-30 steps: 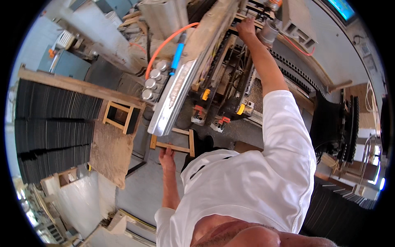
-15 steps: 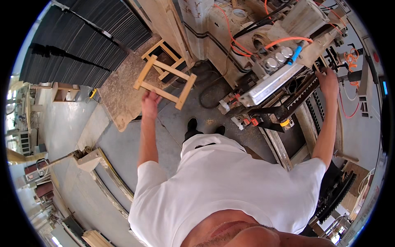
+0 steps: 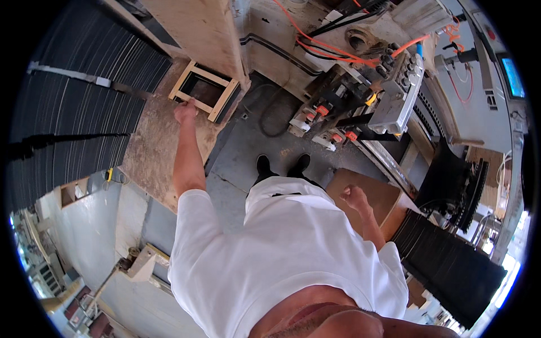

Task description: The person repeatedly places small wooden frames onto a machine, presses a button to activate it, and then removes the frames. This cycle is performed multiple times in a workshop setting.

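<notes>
My left hand (image 3: 186,111) reaches forward and pinches the near bar of a light wooden frame (image 3: 224,100). That frame lies flat over other framing on a worn brown board, beside a tall wooden panel. A dark opening shows through its middle. My right hand (image 3: 354,197) hangs at my right side with its fingers curled, and nothing shows in it. Below it is a brown sheet (image 3: 360,188) with a flat top.
Tall stacks of thin black strips (image 3: 79,107) stand left of the brown board (image 3: 149,149). A machine with a metal clamp head (image 3: 397,104), orange hoses and rails fills the right front. A black brush-like curtain (image 3: 451,265) lies to the right. My shoes (image 3: 264,165) are on grey floor.
My left hand has carried the wooden frame forward and left, down onto the other framing. My right hand has left the machine and dropped back to my side. My view has turned right.
</notes>
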A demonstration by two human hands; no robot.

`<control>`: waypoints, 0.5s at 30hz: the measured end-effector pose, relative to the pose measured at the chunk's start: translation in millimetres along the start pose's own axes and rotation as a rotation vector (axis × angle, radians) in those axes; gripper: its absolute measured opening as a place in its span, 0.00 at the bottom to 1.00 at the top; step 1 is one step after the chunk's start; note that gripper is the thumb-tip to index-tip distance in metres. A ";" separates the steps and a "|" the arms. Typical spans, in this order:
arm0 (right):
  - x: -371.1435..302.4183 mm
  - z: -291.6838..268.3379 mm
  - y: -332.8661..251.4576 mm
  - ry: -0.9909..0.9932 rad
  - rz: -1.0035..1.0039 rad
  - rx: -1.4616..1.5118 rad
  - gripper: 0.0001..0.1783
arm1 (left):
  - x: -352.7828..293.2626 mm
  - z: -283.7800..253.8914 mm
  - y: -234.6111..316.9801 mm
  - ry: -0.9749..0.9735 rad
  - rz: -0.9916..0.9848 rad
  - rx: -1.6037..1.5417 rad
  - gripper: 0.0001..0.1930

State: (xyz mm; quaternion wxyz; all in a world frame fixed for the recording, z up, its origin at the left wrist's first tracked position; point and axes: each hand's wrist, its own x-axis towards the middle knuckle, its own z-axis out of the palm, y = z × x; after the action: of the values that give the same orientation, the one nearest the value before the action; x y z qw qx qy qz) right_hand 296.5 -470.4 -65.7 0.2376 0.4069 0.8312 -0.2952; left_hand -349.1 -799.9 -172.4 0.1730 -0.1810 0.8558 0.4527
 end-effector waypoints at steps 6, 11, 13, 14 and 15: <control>-51.5 37.8 2.4 0.223 0.020 0.294 0.12 | -110.1 21.6 51.3 0.223 0.789 0.573 0.33; -43.1 24.5 18.5 0.240 0.017 0.184 0.08 | -143.7 66.9 30.3 -0.003 1.126 0.597 0.29; -53.9 -5.4 0.2 0.328 0.003 0.251 0.09 | -122.8 71.0 16.2 -0.037 1.060 0.516 0.27; -62.9 -14.2 3.7 0.389 0.023 0.267 0.09 | -113.1 73.8 12.4 -0.043 1.058 0.470 0.27; -72.3 -18.4 8.6 0.446 0.049 0.283 0.10 | -117.1 81.5 17.1 -0.045 1.077 0.478 0.27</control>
State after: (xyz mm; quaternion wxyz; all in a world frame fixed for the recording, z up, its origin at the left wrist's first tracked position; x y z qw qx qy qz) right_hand 340.9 -492.3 -9.2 -0.0035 0.5110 0.8034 -0.3056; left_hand -243.9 -704.8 -149.6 -0.0273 0.3327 0.9016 0.2752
